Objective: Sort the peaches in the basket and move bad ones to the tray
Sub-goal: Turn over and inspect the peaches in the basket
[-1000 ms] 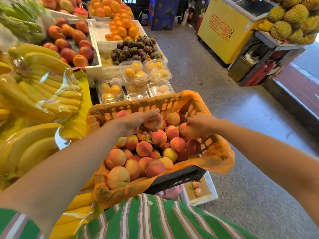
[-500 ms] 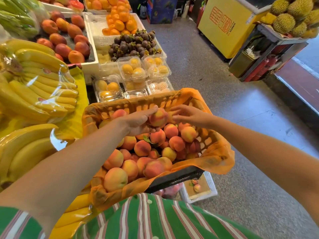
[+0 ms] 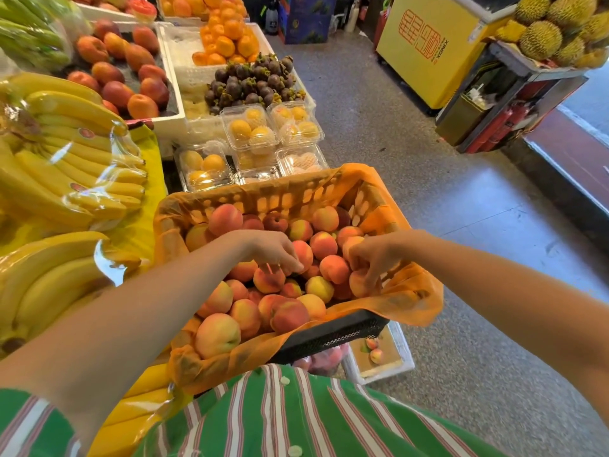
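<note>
A black mesh basket [image 3: 329, 336] lined with an orange plastic bag [image 3: 415, 301] holds a heap of peaches [image 3: 217, 334]. My left hand [image 3: 273, 250] reaches over the middle of the heap, fingers spread and pointing down, their tips resting on top of one peach [image 3: 268, 281]. My right hand [image 3: 374, 255] is at the basket's right side, thumb and fingers curled around a peach [image 3: 357, 283] that lies against the liner. A white foam tray [image 3: 407, 361] stands on the floor below the basket's near right corner, with two small peaches [image 3: 375, 356] in it.
Wrapped bananas [image 3: 75, 166] lie to the left. Clear boxes of yellow fruit [image 3: 250, 130], mangosteens [image 3: 253, 80], oranges and nectarines fill the stand behind the basket. On the right are grey floor [image 3: 428, 199], a yellow freezer [image 3: 425, 44] and a durian stand [image 3: 553, 31].
My left hand was holding a peach up above the heap; it has dropped to the pile and now holds nothing. My right hand moved from that raised peach down to the basket's right side.
</note>
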Demonstrator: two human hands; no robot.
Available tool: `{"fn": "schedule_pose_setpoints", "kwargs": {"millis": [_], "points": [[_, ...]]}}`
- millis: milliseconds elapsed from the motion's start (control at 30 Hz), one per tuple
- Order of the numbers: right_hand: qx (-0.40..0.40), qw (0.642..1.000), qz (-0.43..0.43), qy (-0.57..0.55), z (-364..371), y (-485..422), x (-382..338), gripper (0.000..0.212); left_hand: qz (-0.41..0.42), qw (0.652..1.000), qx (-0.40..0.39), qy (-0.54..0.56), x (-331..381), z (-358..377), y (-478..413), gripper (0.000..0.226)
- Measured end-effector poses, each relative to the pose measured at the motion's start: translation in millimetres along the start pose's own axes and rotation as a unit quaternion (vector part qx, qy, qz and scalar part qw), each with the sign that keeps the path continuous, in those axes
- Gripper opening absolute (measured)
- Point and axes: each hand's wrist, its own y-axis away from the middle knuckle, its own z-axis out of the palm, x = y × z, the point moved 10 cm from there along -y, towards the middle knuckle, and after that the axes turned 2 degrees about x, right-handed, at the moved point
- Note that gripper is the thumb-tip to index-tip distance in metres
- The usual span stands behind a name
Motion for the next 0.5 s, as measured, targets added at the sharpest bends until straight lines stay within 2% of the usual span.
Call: {"fn": "schedule_pose_setpoints", "kwargs": {"millis": [133,233,333,500], "points": [[0.048,0.998,0.009,0.05,10.4,-12.8,5.1,0.027,-0.026,0.997,-0.064,-0.044,-14.3,21.2,6.2,0.029],[0.071,0.997,-0.005,0.035,9.9,-12.0,-1.5,0.009,-0.043,0.99,-0.107,-0.076,-19.3,41.5,9.2,0.043],[0.082,0.996,-0.038,0.0,2.2,-6.6,-14.9,0.012,-0.045,0.987,-0.099,-0.118,-21.6,54.5,8.1,0.068],[0.152,0.979,-0.091,-0.097,-20.7,-0.8,-34.5,0.022,0.007,0.979,-0.036,-0.199,-16.9,61.6,7.2,0.075]]}}
